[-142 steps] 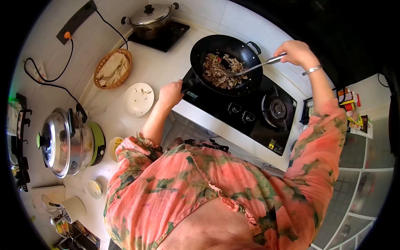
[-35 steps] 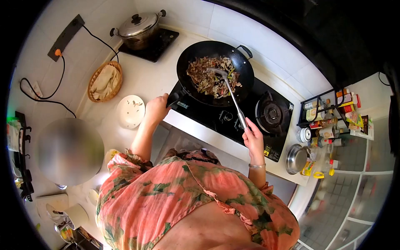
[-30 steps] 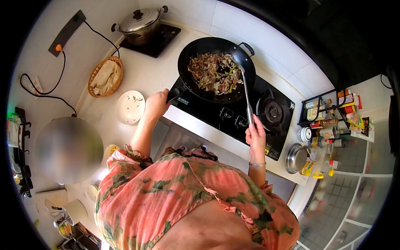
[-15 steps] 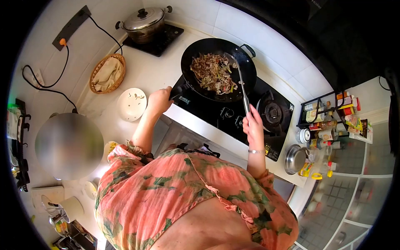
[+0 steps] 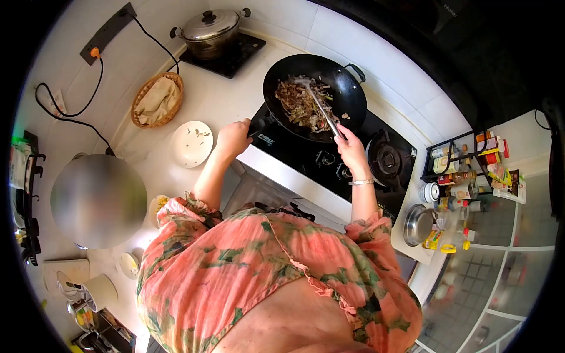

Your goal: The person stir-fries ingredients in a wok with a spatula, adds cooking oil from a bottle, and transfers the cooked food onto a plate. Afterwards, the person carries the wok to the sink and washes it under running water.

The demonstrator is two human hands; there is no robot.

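Note:
A black wok (image 5: 350, 94) stands on the left burner of the black gas stove (image 5: 294, 150). Chopped brown food with some green pieces (image 5: 297, 106) lies in it. My left hand (image 5: 233, 139) is closed around the wok handle (image 5: 263, 124). With my right hand (image 5: 351, 150) I grip a metal spatula (image 5: 322, 109) by its handle, and its blade rests on the food toward the back left of the wok. A white plate (image 5: 193, 144) with a few scraps on it sits left of my left hand.
A lidded steel pot (image 5: 210, 32) is on a black hotplate at the back. Left are a wicker basket with cloth (image 5: 158, 100) and a blurred round area. A bottle rack (image 5: 453, 159) and steel bowl (image 5: 418, 225) stand right of the bare burner (image 5: 385, 159).
From the wok's right side, the spatula blade has moved left onto the food. My right hand has come up closer to the wok. My left hand keeps hold of the handle.

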